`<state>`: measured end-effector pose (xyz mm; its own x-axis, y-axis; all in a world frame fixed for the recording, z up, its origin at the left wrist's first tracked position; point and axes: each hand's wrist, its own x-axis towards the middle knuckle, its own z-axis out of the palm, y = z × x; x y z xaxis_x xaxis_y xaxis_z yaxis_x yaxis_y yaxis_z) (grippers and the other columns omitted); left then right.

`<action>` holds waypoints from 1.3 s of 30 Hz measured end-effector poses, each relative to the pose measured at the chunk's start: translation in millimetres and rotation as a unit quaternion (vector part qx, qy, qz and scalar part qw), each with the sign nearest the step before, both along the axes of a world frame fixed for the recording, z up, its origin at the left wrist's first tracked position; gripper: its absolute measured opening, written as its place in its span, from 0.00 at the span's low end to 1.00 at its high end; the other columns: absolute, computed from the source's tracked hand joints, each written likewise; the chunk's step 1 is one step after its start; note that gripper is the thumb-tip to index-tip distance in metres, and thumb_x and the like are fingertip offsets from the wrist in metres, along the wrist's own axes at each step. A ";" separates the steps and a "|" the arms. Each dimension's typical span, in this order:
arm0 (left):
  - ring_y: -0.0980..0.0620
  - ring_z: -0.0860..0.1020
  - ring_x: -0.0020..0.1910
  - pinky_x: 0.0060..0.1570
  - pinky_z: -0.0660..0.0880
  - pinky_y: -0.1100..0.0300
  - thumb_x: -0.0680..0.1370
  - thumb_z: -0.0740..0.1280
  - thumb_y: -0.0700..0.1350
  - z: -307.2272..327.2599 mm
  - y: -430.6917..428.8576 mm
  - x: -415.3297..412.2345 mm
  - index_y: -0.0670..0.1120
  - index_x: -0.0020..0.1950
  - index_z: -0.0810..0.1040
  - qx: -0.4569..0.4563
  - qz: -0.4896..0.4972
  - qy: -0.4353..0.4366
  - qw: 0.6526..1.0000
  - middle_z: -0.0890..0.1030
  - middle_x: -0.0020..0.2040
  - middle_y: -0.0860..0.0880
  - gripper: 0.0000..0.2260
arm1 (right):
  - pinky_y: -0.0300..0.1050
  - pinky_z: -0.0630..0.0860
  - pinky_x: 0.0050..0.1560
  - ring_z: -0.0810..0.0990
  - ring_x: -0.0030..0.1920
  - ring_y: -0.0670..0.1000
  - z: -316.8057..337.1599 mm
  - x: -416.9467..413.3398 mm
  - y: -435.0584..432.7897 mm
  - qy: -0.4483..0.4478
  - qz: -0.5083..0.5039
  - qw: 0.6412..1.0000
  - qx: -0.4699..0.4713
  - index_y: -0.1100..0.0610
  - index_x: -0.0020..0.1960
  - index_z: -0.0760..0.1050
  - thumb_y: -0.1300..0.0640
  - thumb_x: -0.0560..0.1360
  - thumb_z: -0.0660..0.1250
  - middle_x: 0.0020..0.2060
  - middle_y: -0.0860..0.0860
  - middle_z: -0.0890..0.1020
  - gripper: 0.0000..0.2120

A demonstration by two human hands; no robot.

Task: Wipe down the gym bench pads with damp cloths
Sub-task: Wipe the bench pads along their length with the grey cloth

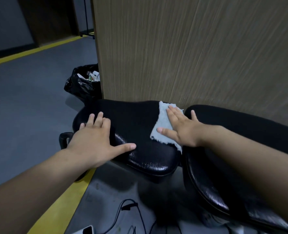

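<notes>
- Presses a pale blue cloth (163,127) flat onto the black seat pad (139,129) with the right hand (182,127); palm down, fingers straight and spread, thumb stretched left over the cloth, nothing grasped.
- Cloth location: right end of the seat pad, just beside the gap before the back pad (244,120); frayed edges, lower corner at the pad's right rim.
- Little finger of the right hand off the cloth, over the back pad's near edge.
- Rests the left hand (92,141) on the left end of the seat pad; palm down, fingers straight, thumb out to the right; released, holding nothing.
- Hands well apart, bare pad between them.
- Seat pad glossy and cracked along the front edge; back pad same black, partly hidden by the right forearm.
- Black handle (64,137) just beside the left wrist, at the bench's left end.
- Behind the bench: upright wood-grain panel (190,48); touching the pads or not, cannot tell.
- Left of the panel: open black trash bag (82,85), paper scraps inside.
- Grey floor (30,98) with a yellow stripe (30,53) at the back, a yellow band (64,200) under the left forearm.
- Black cables (133,211) on the floor below the seat pad; small white-edged device (88,231) at the bottom edge, too cropped to identify.
</notes>
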<state>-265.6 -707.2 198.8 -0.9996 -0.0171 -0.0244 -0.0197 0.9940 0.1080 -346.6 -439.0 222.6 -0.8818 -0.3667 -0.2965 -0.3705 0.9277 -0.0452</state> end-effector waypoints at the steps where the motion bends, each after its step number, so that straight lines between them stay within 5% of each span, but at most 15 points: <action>1: 0.42 0.46 0.80 0.75 0.55 0.43 0.61 0.46 0.84 -0.5 0.1 -0.5 0.44 0.74 0.60 -0.001 0.000 -0.001 1.000 0.47 0.81 0.44 0.55 | 0.64 0.34 0.75 0.33 0.77 0.46 -0.7 -12.6 1.1 0.003 -0.014 1.000 -0.004 0.55 0.79 0.32 0.26 0.74 0.43 0.79 0.48 0.35 0.47; 8: 0.42 0.45 0.80 0.75 0.54 0.42 0.60 0.44 0.85 0.7 -1.1 -1.3 0.45 0.75 0.57 -0.015 -0.004 -0.018 1.000 0.46 0.82 0.44 0.57 | 0.61 0.33 0.75 0.38 0.79 0.49 -3.2 -34.7 0.3 0.015 -0.042 0.999 -0.002 0.57 0.80 0.36 0.27 0.75 0.40 0.80 0.52 0.39 0.46; 18: 0.45 0.42 0.80 0.76 0.52 0.45 0.63 0.45 0.83 5.2 2.0 6.4 0.44 0.80 0.50 -0.015 0.005 -0.031 0.999 0.42 0.81 0.46 0.57 | 0.59 0.35 0.76 0.32 0.77 0.51 -6.2 58.3 -8.2 0.064 0.065 0.996 0.006 0.59 0.79 0.35 0.28 0.76 0.39 0.78 0.55 0.35 0.45; 25: 0.45 0.38 0.79 0.77 0.44 0.43 0.62 0.54 0.82 6.4 6.5 6.6 0.42 0.80 0.47 0.097 0.040 -0.047 0.993 0.39 0.81 0.43 0.60 | 0.61 0.33 0.75 0.29 0.76 0.50 -9.7 101.6 -15.2 0.063 0.073 0.995 -0.016 0.56 0.79 0.33 0.29 0.77 0.43 0.78 0.51 0.33 0.44; 29: 0.48 0.39 0.79 0.77 0.42 0.43 0.65 0.51 0.80 14.0 11.6 4.4 0.44 0.80 0.51 0.197 0.091 -0.044 0.975 0.42 0.81 0.45 0.55 | 0.62 0.33 0.75 0.30 0.77 0.50 -9.2 102.3 -16.4 0.064 0.068 0.995 -0.018 0.57 0.79 0.34 0.28 0.76 0.44 0.78 0.52 0.35 0.45; 34: 0.46 0.44 0.80 0.76 0.42 0.39 0.74 0.53 0.74 17.8 23.5 6.5 0.47 0.80 0.54 0.141 0.067 -0.032 0.987 0.47 0.82 0.45 0.44 | 0.63 0.33 0.75 0.30 0.77 0.48 -0.8 97.6 -16.3 0.038 0.063 0.997 0.006 0.55 0.79 0.33 0.27 0.75 0.44 0.78 0.50 0.33 0.46; 39: 0.51 0.67 0.73 0.73 0.61 0.50 0.80 0.61 0.60 23.3 44.9 11.4 0.48 0.72 0.73 0.097 -0.052 0.122 0.986 0.72 0.73 0.50 0.25 | 0.63 0.33 0.75 0.28 0.76 0.46 -2.3 86.4 -17.9 0.027 0.047 0.998 -0.009 0.54 0.78 0.31 0.26 0.74 0.43 0.78 0.48 0.33 0.46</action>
<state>-254.2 -662.3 222.1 -0.9719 0.0679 0.2253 0.1323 0.9494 0.2848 -260.2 -456.9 220.3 -0.8579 -0.4533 -0.2420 -0.4580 0.8881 -0.0398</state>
